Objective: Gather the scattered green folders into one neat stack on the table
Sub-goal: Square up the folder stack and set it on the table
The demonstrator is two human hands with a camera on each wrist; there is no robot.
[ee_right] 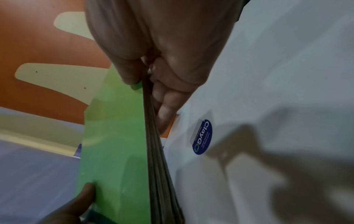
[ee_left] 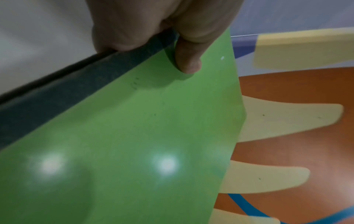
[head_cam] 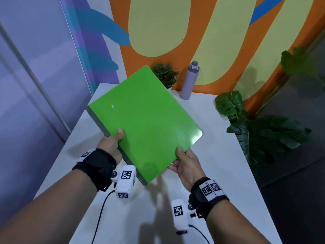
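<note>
Both hands' grip on folders (head_cam: 144,120)

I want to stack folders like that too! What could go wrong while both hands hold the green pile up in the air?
1. The green folders are held only at their near edges, by the left hand and right hand. The loose layers seen in the right wrist view might slide apart.
2. The pile's far corner points toward the purple bottle and small plant; pushing forward could knock them.
3. Dropped tilted onto the table, the pile may land crooked.
</note>
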